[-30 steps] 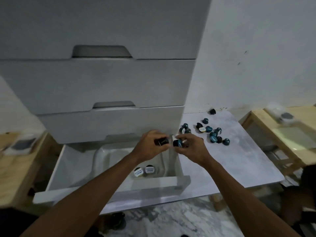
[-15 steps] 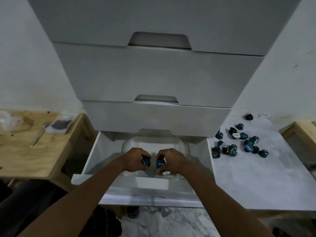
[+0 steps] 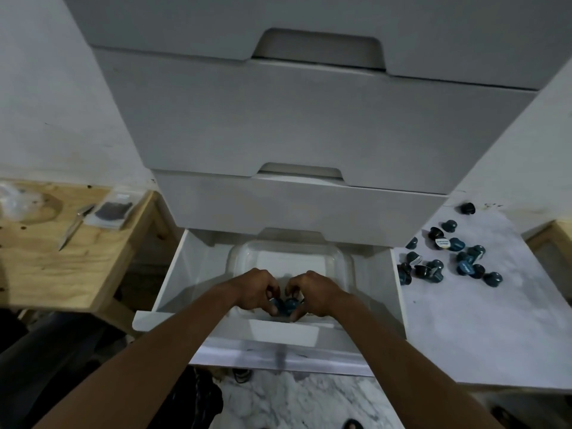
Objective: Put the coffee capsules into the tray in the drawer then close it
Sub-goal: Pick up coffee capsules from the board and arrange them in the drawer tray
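Observation:
The bottom drawer of a white cabinet stands pulled out, and a clear plastic tray lies inside it. Both my hands are low in the near end of the tray, side by side. My left hand pinches a blue coffee capsule. My right hand pinches another blue capsule. The two capsules touch or nearly touch. Whatever lies under my hands in the tray is hidden. Several loose blue and black capsules are scattered on the white surface to the right of the drawer.
Two shut drawers stack above the open one. A wooden table on the left carries a small bag and a thin metal tool. Another wooden table edge shows at far right. Marble floor lies below the drawer front.
Both hands have carried their capsules from above the drawer's right edge down into the near end of the tray. My view has swung left and closer to the drawer.

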